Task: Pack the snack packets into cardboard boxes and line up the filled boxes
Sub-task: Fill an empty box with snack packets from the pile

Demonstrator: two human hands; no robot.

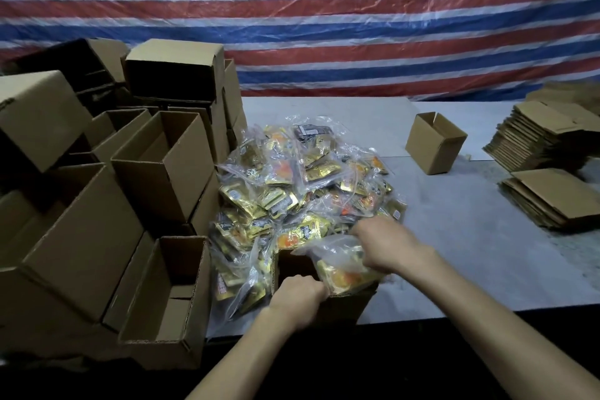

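So rn our left hand (pixel 298 297) is clenched over the near rim of the open brown cardboard box (pixel 344 305) at the front edge of the grey table (pixel 454 237). Our right hand (pixel 386 247) has its fingers curled round a clear plastic bag of gold-and-orange snack packets (pixel 344 269), which sits half in the box mouth. The big heap of bagged snack packets (pixel 292 182) is right behind the box.

Imo these bags are light, floppy and prob slippery, so grab a fistful of the plastic near the top, not the packets. The box looks stiff enough but thin, so hold it by the rim.

Empty brown cartons (pixel 162 166) are piled left, flattened cardboard blanks (pixel 545 140) far right.
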